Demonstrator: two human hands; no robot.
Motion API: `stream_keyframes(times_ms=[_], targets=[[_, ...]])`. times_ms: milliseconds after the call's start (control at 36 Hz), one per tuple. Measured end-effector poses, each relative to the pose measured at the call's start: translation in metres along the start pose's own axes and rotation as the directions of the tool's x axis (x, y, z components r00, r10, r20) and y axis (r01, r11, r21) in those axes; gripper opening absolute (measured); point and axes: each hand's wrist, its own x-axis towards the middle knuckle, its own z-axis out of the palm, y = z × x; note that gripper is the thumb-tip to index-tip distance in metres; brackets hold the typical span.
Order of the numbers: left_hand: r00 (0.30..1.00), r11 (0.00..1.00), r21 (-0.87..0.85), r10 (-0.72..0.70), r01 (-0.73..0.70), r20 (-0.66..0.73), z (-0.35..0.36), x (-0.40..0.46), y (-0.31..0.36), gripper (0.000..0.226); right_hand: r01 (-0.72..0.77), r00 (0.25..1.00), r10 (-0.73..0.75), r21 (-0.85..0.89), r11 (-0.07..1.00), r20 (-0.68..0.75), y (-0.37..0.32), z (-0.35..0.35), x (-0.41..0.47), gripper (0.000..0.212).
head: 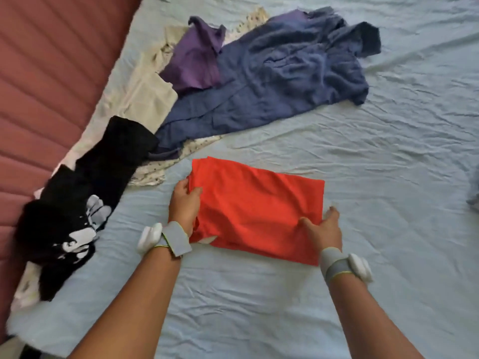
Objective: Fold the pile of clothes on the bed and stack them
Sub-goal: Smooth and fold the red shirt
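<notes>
In the head view, a red garment (256, 211) is seen lying near the middle of the light blue bed sheet (388, 177), already brought down to a compact, roughly rectangular fold. Its left edge is gripped by the left hand (184, 204), with the fingers curled round the cloth, while its near right corner is pinched by the right hand (324, 228) between thumb and fingers. This piece is judged to be almost finished, with only a last fold or a smoothing left. No stack of folded clothes is visible, so the red garment may be the first piece. Farther off and to the left, the unfolded pile is spread out: a blue garment (280, 81), a purple garment (194, 60) partly under it, a cream cloth (145, 97) beneath both, and a black garment with a white print (77, 203) at the near left beside the maroon padded surface (46, 73). A bit of grey-blue cloth (474, 193) is cut off at the right edge. Most of the task is therefore judged to remain.
</notes>
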Motion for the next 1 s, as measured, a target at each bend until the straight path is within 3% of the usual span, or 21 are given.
stream_keyframes(times_ms=[111, 167, 222, 278, 333, 417, 528, 611, 667, 778, 806, 861, 945, 1000], targets=[[0.995, 0.976, 0.201, 0.095, -0.088, -0.027, 0.011, -0.016, 0.005, 0.059, -0.064, 0.995, 0.047, 0.197, 0.978, 0.088, -0.012, 0.004, -0.002, 0.054], [0.992, 0.968, 0.223, 0.107, -0.118, 0.059, 0.019, -0.025, 0.010, 0.054, -0.065, 0.988, 0.003, 0.392, 0.918, 0.157, -0.033, 0.006, -0.013, 0.039], [0.967, 0.997, 0.074, -0.033, 0.014, 0.251, 0.028, -0.039, 0.025, 0.044, -0.085, 0.962, -0.083, 0.575, 0.814, 0.260, -0.067, 0.000, -0.032, 0.030], [0.858, 0.958, -0.080, -0.206, 0.274, 0.471, 0.032, -0.056, 0.048, 0.043, -0.104, 0.918, -0.192, 0.677, 0.728, 0.347, -0.101, -0.010, -0.049, 0.021], [0.779, 0.894, -0.181, -0.240, 0.410, 0.579, 0.031, -0.065, 0.070, 0.058, -0.089, 0.852, -0.320, 0.717, 0.691, 0.414, -0.136, -0.023, -0.069, 0.018], [0.763, 0.795, -0.402, -0.114, 0.454, 0.636, 0.020, -0.054, 0.097, 0.079, 0.081, 0.679, -0.529, 0.664, 0.743, 0.509, -0.181, -0.041, -0.094, 0.023], [0.748, 0.718, -0.581, 0.128, 0.384, 0.652, 0.001, -0.042, 0.132, 0.084, 0.505, 0.437, -0.705, 0.496, 0.706, 0.558, -0.225, -0.067, -0.118, 0.037], [0.775, 0.742, -0.599, 0.174, 0.303, 0.608, 0.001, -0.041, 0.141, 0.071, 0.801, 0.354, -0.736, 0.219, 0.557, 0.577, -0.236, -0.075, -0.123, 0.038], [0.793, 0.757, -0.591, 0.165, 0.280, 0.586, 0.004, -0.051, 0.142, 0.069, 0.883, 0.333, -0.719, 0.065, 0.464, 0.611, -0.229, -0.075, -0.125, 0.049], [0.897, 0.780, -0.553, -0.026, 0.294, 0.440, 0.010, -0.037, 0.103, 0.050, 0.917, 0.379, -0.551, -0.221, 0.332, 0.743, -0.185, -0.046, -0.120, 0.062], [0.867, 0.772, -0.517, -0.088, 0.371, 0.490, 0.012, -0.032, 0.080, 0.048, 0.903, 0.411, -0.482, -0.273, 0.333, 0.773, -0.164, -0.032, -0.118, 0.061], [0.828, 0.862, -0.281, -0.240, 0.421, 0.506, 0.015, -0.030, 0.033, 0.044, 0.857, 0.482, -0.328, -0.358, 0.371, 0.812, -0.115, -0.003, -0.111, 0.059], [0.652, 0.776, -0.085, -0.458, 0.625, 0.604, 0.019, -0.036, -0.037, 0.073, 0.745, 0.593, -0.123, -0.483, 0.460, 0.796, -0.040, 0.034, -0.109, 0.055], [0.651, 0.751, -0.086, -0.502, 0.655, 0.569, 0.016, -0.039, -0.064, 0.068, 0.673, 0.659, -0.129, -0.505, 0.541, 0.741, -0.010, 0.046, -0.112, 0.052]])
